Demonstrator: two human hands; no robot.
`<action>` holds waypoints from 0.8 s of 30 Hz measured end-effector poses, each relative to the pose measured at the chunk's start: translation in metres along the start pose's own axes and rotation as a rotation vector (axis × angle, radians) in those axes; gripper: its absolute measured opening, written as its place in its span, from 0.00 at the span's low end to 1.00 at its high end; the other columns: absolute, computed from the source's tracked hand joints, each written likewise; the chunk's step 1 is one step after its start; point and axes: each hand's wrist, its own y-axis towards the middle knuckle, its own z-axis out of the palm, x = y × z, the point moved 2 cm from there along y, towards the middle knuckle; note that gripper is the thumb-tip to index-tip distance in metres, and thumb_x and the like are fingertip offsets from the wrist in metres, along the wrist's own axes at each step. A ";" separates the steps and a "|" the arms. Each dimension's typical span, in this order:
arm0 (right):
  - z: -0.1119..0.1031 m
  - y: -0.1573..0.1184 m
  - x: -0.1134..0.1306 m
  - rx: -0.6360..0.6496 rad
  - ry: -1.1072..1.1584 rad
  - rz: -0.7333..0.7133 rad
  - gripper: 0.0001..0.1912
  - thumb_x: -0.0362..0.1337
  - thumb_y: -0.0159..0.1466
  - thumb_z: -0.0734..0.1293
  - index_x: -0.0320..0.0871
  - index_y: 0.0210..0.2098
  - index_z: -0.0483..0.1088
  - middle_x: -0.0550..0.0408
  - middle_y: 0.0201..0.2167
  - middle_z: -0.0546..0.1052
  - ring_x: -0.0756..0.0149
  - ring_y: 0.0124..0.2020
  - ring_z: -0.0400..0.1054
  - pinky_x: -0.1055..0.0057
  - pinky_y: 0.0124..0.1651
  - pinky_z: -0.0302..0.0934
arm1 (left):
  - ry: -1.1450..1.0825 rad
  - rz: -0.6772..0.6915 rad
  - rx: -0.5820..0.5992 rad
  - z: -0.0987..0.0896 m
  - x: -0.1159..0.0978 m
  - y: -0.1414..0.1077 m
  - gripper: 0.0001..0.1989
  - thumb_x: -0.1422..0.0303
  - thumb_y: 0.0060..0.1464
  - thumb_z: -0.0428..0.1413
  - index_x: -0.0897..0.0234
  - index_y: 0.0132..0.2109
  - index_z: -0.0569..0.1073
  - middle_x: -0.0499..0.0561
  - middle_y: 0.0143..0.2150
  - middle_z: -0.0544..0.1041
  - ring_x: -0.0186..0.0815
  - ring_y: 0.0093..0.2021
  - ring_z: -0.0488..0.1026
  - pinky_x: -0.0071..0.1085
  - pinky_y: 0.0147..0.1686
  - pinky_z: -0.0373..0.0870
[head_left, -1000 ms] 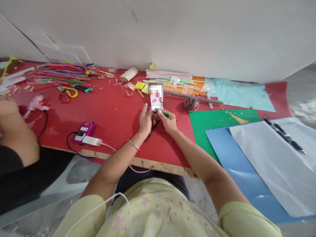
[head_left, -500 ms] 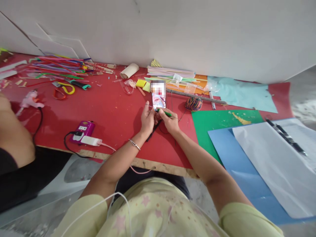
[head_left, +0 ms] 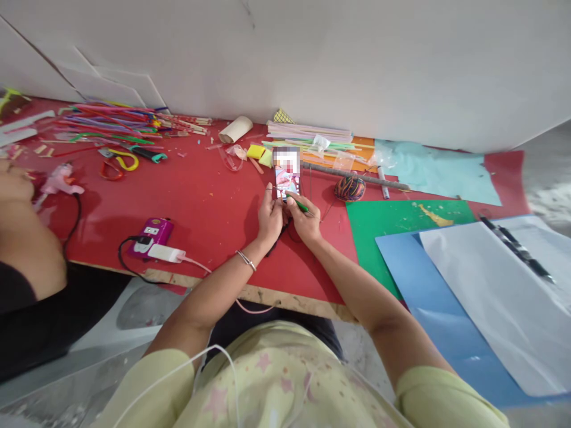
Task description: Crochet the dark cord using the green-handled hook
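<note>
In front of a lit phone (head_left: 286, 172), both hands meet over the red tabletop. My right hand (head_left: 307, 223) is closed around a green-handled crochet hook (head_left: 300, 204), its tip pointing toward the other hand. A dark yarn strand (head_left: 275, 189) runs from the raised index finger of my left hand (head_left: 269, 217), whose other fingers are closed on the yarn. Any stitches between the fingertips are too small to make out. A multicoloured yarn ball (head_left: 350, 188) lies to the right of the phone. Some dark item (head_left: 279, 238) shows below the hands.
A purple power adapter (head_left: 151, 236) with a white charger sits at left. Beyond it are scissors (head_left: 122, 160), a pink glue gun (head_left: 59, 181) near another person's arm (head_left: 27, 238), and pipe cleaners (head_left: 111, 123). A stick (head_left: 357, 172), green sheet (head_left: 401, 223) and blue folder (head_left: 428, 309) lie right.
My hands have shifted very slightly, with the hook tilted a bit more steeply. At the left, the other person's hand has come into view near the glue gun.
</note>
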 end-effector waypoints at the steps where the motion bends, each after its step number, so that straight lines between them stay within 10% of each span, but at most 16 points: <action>1: 0.000 0.000 0.000 0.010 0.030 0.021 0.25 0.59 0.61 0.74 0.46 0.46 0.84 0.54 0.31 0.79 0.67 0.28 0.69 0.67 0.33 0.69 | -0.035 -0.033 0.022 0.001 0.000 0.000 0.37 0.58 0.63 0.60 0.59 0.75 0.61 0.42 0.24 0.68 0.29 0.19 0.61 0.27 0.20 0.58; 11: -0.017 0.010 0.002 0.072 0.010 0.116 0.28 0.61 0.59 0.74 0.43 0.42 0.83 0.57 0.27 0.77 0.69 0.28 0.66 0.70 0.32 0.65 | -0.111 -0.242 0.320 -0.015 -0.021 0.009 0.36 0.63 0.56 0.61 0.61 0.71 0.68 0.39 0.18 0.68 0.25 0.12 0.50 0.24 0.14 0.45; 24: -0.018 0.007 0.009 0.113 -0.073 0.068 0.28 0.60 0.60 0.74 0.42 0.43 0.83 0.54 0.28 0.81 0.66 0.28 0.72 0.67 0.35 0.69 | -0.090 -0.293 0.354 -0.028 -0.027 0.014 0.38 0.64 0.55 0.63 0.68 0.71 0.68 0.41 0.18 0.71 0.24 0.12 0.52 0.24 0.14 0.42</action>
